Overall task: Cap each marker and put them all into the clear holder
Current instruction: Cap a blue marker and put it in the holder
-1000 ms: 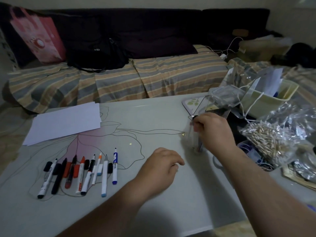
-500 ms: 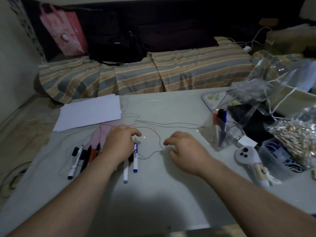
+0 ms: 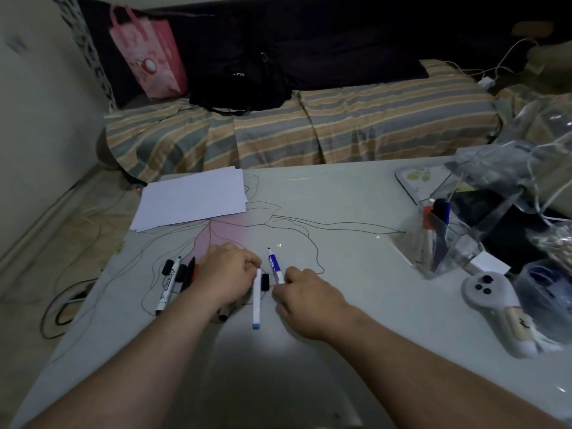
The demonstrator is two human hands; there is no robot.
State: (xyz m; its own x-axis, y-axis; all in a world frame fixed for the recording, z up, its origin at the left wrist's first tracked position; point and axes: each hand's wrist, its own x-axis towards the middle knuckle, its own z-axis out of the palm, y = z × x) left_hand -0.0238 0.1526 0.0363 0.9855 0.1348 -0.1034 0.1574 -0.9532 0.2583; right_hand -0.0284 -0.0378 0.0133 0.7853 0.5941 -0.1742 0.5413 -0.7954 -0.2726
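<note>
The white marker with a blue label band (image 3: 274, 265) lies uncapped on the pale glass-topped table (image 3: 340, 267), its bare tip pointing away from the person. The right hand (image 3: 305, 300) pinches its near end between curled fingertips, most likely to lift it for capping. Just beside it lies a loose black cap (image 3: 265, 282), and next to that a white marker with a light blue end (image 3: 256, 300) runs toward the person. The left hand (image 3: 227, 275) curls over the far end of this one; its fingers are bent, but whether they actually pinch the marker or only rest there I cannot tell. Under and left of that hand the remaining black and red markers (image 3: 176, 278) lie side by side in a row, a few caps among them, handy for working through one by one.

Both forearms reach forward from the near edge, knuckles up, wrists low, converging over the row.

Well apart on the right stands the clear plastic holder (image 3: 448, 243), already containing a red-capped and a blue-capped marker. Further out are a sheet of white paper (image 3: 192, 198) and a white game controller (image 3: 495, 301).
</note>
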